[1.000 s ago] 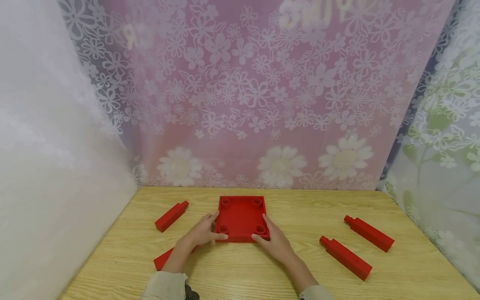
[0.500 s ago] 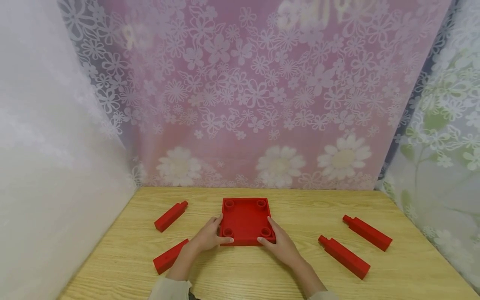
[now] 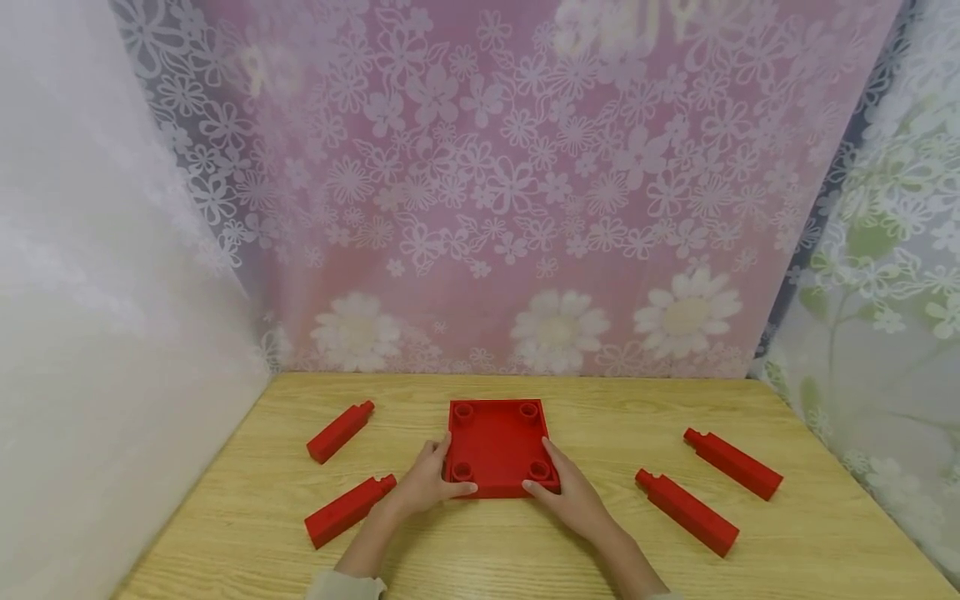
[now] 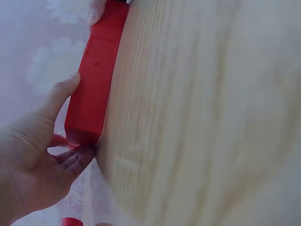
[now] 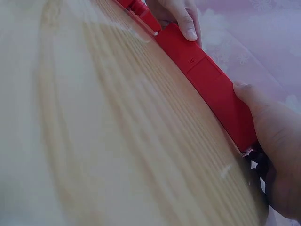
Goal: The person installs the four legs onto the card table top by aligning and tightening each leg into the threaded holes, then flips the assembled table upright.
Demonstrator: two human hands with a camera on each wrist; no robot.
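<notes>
Pink floral sheeting [image 3: 480, 208] hangs on the far side, its pale letters [image 3: 652, 23] too blurred to read. On the wood-grained table [image 3: 480, 554], mid-scene, is a shallow square red tray [image 3: 498, 443], moved right and nearer since a second ago. My left hand [image 3: 424, 485] and right hand [image 3: 573, 497] clamp its near corners, thumbs in front. Four notch-ended red square bars [image 3: 690, 512] lie two left, two right. Round red sockets [image 3: 528, 412] mark the tray's corners; its near wall bears one digit [image 4: 97, 64], 6 or 9, I cannot tell.
</notes>
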